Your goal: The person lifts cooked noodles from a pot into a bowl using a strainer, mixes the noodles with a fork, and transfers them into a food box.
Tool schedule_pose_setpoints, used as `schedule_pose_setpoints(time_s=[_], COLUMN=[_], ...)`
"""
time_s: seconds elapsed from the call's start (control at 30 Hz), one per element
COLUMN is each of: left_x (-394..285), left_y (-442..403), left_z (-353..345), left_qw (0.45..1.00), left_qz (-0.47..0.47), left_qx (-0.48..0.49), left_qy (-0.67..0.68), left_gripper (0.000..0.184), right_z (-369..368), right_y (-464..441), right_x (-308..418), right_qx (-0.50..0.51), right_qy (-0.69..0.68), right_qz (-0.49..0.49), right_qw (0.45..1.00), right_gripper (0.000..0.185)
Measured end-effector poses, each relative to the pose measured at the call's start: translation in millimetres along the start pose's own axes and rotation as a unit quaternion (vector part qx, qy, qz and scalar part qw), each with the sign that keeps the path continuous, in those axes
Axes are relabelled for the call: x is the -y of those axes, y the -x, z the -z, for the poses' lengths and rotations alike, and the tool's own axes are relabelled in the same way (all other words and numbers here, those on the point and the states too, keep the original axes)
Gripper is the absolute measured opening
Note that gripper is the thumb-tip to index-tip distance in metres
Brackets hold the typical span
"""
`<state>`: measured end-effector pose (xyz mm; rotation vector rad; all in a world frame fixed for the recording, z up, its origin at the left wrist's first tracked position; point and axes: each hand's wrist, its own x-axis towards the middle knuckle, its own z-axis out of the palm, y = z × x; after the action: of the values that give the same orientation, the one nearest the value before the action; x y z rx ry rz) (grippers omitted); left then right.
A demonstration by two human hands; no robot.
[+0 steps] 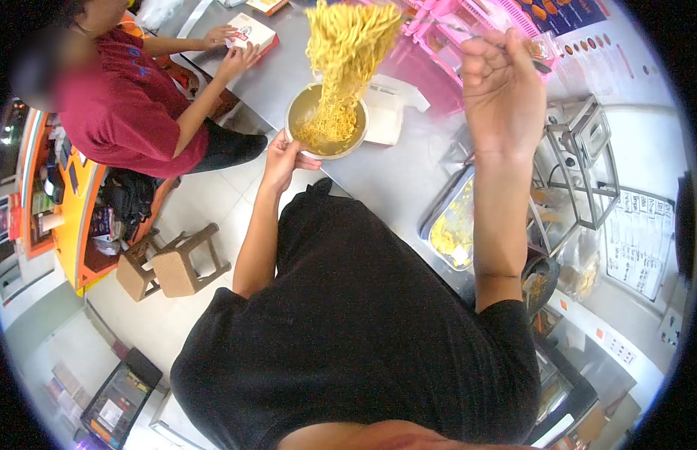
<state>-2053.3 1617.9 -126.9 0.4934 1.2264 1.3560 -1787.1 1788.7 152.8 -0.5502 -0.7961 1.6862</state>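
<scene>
A large clump of yellow noodles (348, 45) hangs raised above a round metal bowl (294, 120), its lower strands reaching into the bowl. My left hand (285, 159) grips the bowl's near left rim. Up at the right, my right hand (495, 75) is closed around the handle of a thin metal utensil (457, 30), whose far end points toward the noodles and is hard to make out. An open white carton (384, 124) lies just right of the bowl, on the metal table (378, 176).
Beside the table at the left, a co-worker in a red shirt (131, 112) holds a white box (252, 36). Pink baskets (438, 56) stand at the back. A tray of yellow food (452, 225) and a metal rack (581, 165) are at the right. Brown stools (176, 270) stand on the floor.
</scene>
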Motion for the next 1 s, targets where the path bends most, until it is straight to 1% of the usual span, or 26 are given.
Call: schedule_pose_setpoints(time_s=[0.07, 0.17, 0.27, 0.53, 0.57, 0.67, 0.77, 1.0], left_x=[0, -12, -11, -13, -12, -18, -18, -14], left_y=[4, 9, 6, 6, 7, 7, 8, 10], left_z=[-1, -6, -6, -7, -7, -11, -14, -15], left_qw=[1.000, 1.000, 0.999, 1.000, 1.000, 0.999, 0.999, 1.000], left_qz=[0.003, 0.000, -0.013, -0.013, -0.012, -0.009, 0.002, 0.004], left_qx=[-0.002, 0.006, 0.015, 0.014, 0.013, 0.008, 0.003, 0.005], left_qy=[0.004, 0.018, 0.029, 0.019, 0.025, 0.035, 0.031, 0.031], left_gripper=[0.031, 0.031, 0.031, 0.032, 0.029, 0.022, 0.020, 0.021], right_z=[5, -5, 4, 22, 23, 26, 19, 19], right_y=[7, 17, 24, 23, 22, 28, 21, 23], right_x=[-6, -16, -30, -39, -38, -43, -37, -37], right_qx=[0.010, 0.004, -0.014, -0.052, -0.062, -0.026, -0.050, -0.034], right_qy=[0.014, 0.038, 0.063, 0.028, 0.021, 0.006, 0.013, 0.008], right_qz=[-0.034, -0.043, -0.046, -0.047, -0.043, -0.062, -0.045, -0.058], right_qw=[0.999, 0.998, 0.997, 0.997, 0.997, 0.998, 0.998, 0.998], right_gripper=[0.029, 0.038, 0.039, 0.039, 0.039, 0.039, 0.038, 0.038])
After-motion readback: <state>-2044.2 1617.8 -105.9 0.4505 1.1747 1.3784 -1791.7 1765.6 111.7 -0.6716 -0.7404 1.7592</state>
